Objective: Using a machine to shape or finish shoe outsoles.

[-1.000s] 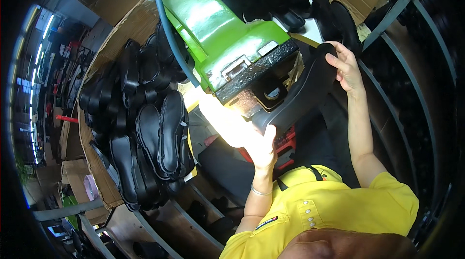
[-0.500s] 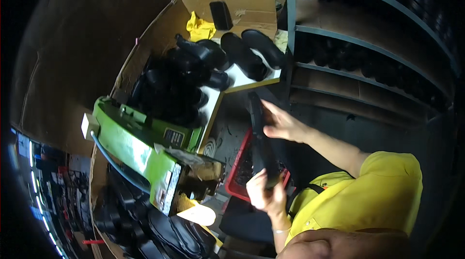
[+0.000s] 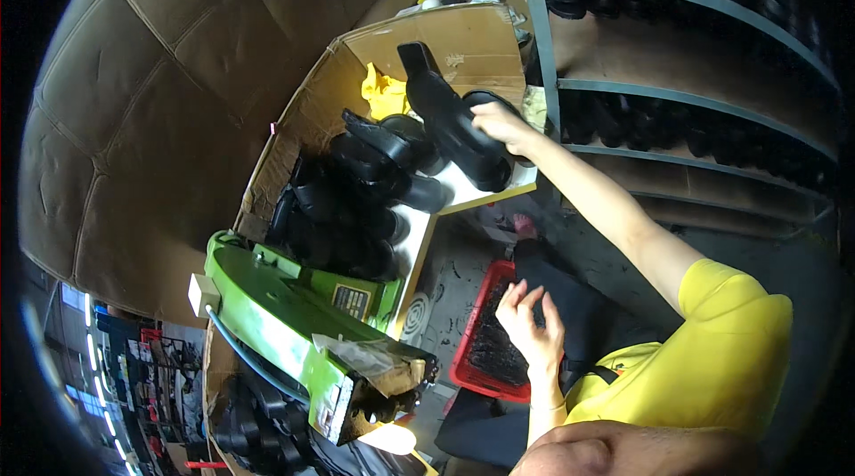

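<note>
My right hand [image 3: 503, 127] is at the far end of the white work table [image 3: 457, 195], its fingers closed at the edge of a long black shoe [image 3: 452, 124]. Another black shoe [image 3: 490, 100] shows partly behind that hand. Loosely curled and empty, my left hand [image 3: 533, 326] hovers by a red plastic bin [image 3: 463, 369] with dark scraps in it; its fingers are apart. To the left of the right hand, several black shoes [image 3: 347, 200] lie heaped on the table.
A green machine [image 3: 276, 298] with a lit lamp [image 3: 392, 438] stands at the table's near end. Cardboard [image 3: 476, 35] walls the table, with a yellow cloth [image 3: 385, 93] inside. Metal shelves [image 3: 686, 89] of dark items rise at the right. More black pieces [image 3: 254, 431] lie below the machine.
Both hands held a dark shoe piece above the red bin. Now my right hand has reached away to the shoes on the table, and my left hand has let go and opened.
</note>
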{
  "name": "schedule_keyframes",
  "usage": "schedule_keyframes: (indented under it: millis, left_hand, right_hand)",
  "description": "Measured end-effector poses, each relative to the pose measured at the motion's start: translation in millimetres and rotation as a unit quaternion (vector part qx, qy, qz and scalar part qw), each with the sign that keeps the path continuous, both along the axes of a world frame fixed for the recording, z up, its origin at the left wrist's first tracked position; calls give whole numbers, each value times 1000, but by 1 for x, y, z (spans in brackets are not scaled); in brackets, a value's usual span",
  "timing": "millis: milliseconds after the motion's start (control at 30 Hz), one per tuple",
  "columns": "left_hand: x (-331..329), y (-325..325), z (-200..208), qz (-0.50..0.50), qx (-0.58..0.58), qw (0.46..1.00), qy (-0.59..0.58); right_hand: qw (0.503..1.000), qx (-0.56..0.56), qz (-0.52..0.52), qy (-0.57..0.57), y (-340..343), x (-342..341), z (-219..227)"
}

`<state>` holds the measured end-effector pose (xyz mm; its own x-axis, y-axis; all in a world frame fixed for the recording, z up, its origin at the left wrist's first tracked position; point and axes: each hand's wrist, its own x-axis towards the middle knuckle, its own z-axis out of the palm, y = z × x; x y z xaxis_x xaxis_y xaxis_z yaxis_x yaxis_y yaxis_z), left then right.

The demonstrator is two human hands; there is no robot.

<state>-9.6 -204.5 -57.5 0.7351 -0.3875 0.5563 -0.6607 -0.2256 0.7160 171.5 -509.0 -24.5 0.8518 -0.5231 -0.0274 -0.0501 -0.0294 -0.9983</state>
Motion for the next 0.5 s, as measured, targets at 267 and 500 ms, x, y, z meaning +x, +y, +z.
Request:
schedule_keyframes:
  millis: [267,500]
  left_hand:
    - [8,65,-61,67,62,986,140]
    - [86,-15,-58,5,-72,960,272]
  right_hand:
    - [980,-137,-44,135,17,14,-15]
    - [995,-9,5,98,-14,26,-58]
